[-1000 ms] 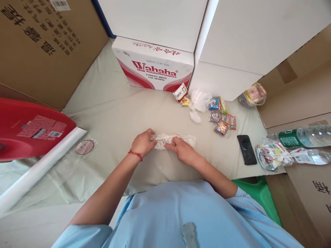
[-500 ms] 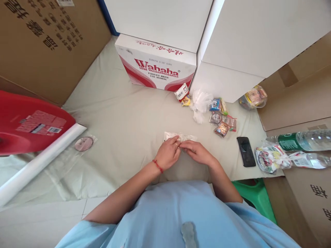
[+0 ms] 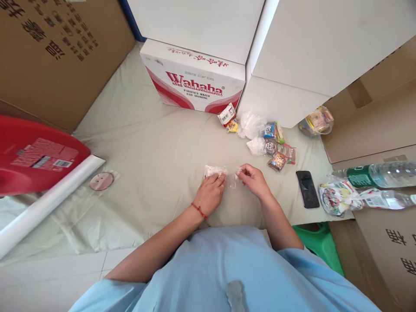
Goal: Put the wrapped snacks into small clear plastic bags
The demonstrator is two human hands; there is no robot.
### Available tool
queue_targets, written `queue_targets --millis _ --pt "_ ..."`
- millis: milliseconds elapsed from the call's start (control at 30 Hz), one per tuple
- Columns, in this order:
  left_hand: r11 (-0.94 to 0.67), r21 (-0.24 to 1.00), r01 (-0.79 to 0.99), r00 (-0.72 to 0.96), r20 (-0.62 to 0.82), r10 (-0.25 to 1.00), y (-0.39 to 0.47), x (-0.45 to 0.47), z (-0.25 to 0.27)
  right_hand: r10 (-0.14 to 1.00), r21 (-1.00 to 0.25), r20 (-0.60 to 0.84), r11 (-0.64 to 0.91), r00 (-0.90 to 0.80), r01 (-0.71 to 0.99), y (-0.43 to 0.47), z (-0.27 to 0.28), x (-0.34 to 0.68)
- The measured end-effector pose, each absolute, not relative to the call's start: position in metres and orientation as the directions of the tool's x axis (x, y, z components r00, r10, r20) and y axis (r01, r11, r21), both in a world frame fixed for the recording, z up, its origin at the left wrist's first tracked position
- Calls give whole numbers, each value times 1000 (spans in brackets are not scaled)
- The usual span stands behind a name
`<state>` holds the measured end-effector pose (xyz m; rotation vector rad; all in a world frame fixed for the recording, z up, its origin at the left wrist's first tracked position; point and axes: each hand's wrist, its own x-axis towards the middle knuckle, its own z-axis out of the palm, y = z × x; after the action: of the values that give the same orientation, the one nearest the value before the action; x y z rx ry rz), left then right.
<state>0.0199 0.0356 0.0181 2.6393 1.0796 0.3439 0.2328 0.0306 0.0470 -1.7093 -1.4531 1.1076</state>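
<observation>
One left hand [image 3: 210, 192] rests flat-fingered on a sideways, oblong, pale plastic packet [image 3: 212, 170], right hand [image 3: 255, 180] apparently pinching its transparent right end [image 3: 232, 178].

A small whitish packet [image 3: 215, 170] lies crosswise, its clear film [image 3: 232, 179] extended.

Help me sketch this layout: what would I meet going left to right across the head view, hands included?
Large red plastic object with a label, round pink disc in clear wrap, left hand laid on a whitish crumpled plastic packet, right hand, black rectangular smartphone, clear plastic bottle with a green label.
</observation>
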Motion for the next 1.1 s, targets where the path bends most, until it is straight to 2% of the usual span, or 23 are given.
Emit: queue_targets --millis 67,133,233,300,400,533,667,800,867,967,1033,1100 --pt "-704 323 633 707 130 695 37 19 16 983 -887 -182 -164 0 431 47 55 214" --pt "-719 316 619 718 142 681 37 19 16 986 -825 -155 -95 -61 557 64 60 189" --pt "-705 377 601 707 161 689 34 11 17 967 -585 -198 14 -160 811 85 64 153" --pt "-657 469 590 654 199 730 32 -2 18 952 -433 -233 81 -198 898 92 64 137" --pt "-577 574 581 513 292 807 26 -33 15 942 -317 -254 132 -218 939 91 61 127" --pt "-503 598 624 352 359 864 20 -75 6 952 -255 -202 174 -229 951 73 56 121" --pt "-446 589 674 271 365 891 19 -92 -3 954 -226 -169 208 -249 952 58 55 115" --pt "-476 600 643 310 364 878 20 -83 -3 965 -222 -176 154 -195 963 50 65 125" --pt "-489 612 622 334 357 872 21 -76 -2 980 -280 -148 85 -131 956 46 71 149" --pt "-498 620 606 355 349 867 23 -69 -5 995 -459 -97 -34 -12 888 42 78 209" --pt "-500 614 611 368 338 866 24 -67 -10 990 -574 -124 -123 63 809 41 79 257" --pt "-498 603 623 380 324 866 25 -65 -13 976 -601 -170 -212 136 771 42 79 299"
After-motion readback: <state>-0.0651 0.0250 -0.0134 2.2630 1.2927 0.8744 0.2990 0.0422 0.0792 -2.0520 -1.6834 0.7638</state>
